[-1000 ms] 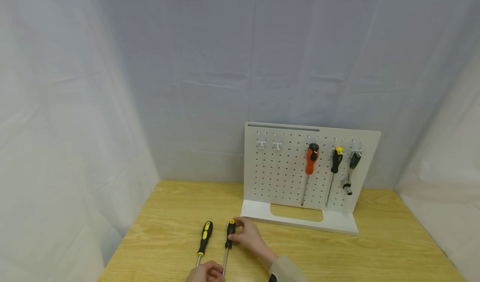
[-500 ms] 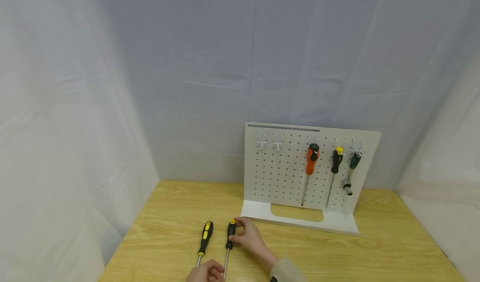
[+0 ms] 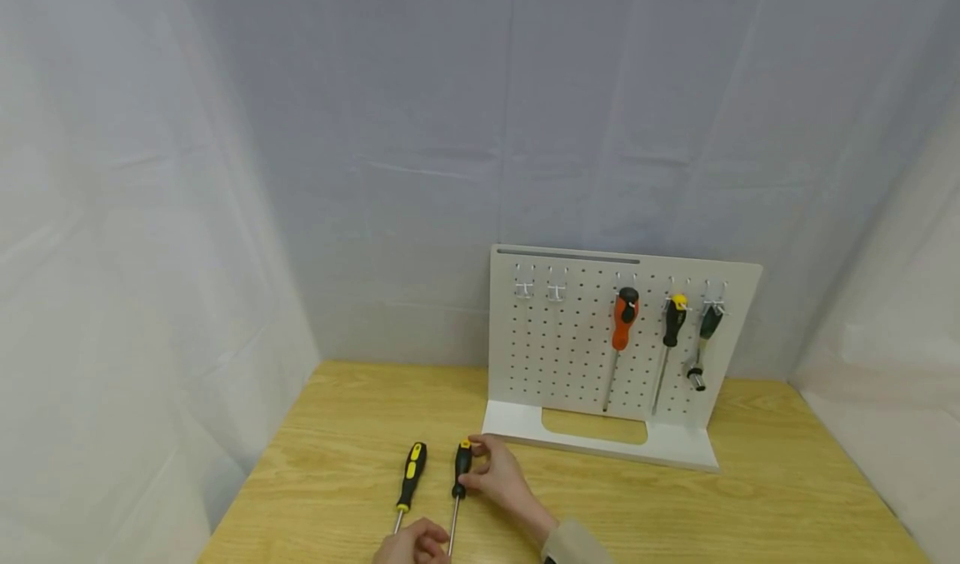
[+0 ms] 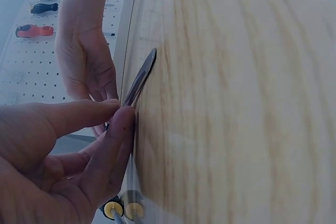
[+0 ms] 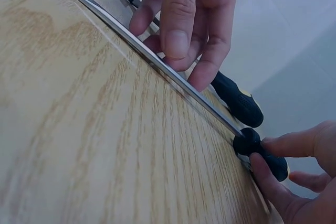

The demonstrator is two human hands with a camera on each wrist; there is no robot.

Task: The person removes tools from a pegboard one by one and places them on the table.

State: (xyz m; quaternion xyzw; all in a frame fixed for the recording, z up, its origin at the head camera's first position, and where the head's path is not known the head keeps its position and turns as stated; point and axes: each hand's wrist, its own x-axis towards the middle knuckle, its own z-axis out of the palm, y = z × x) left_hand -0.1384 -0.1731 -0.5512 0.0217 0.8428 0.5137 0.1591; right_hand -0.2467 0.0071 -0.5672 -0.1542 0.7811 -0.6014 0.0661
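In the head view, a screwdriver with a black handle and yellow end points toward the person on the table. My right hand pinches its handle from the right; thumb and fingers show at the handle in the right wrist view. My left hand, fingers loosely bent, has its fingertips right beside the long flat-tipped metal shaft. No finger crosses the near side of that shaft. A second black-and-yellow screwdriver lies to the left, its shaft partly hidden by my left hand.
A white pegboard stands at the back right. From it hang an orange-and-black screwdriver, a black-and-yellow screwdriver and a dark-handled ratchet. Two metal hooks on its left side hold nothing. White curtains surround the wooden table.
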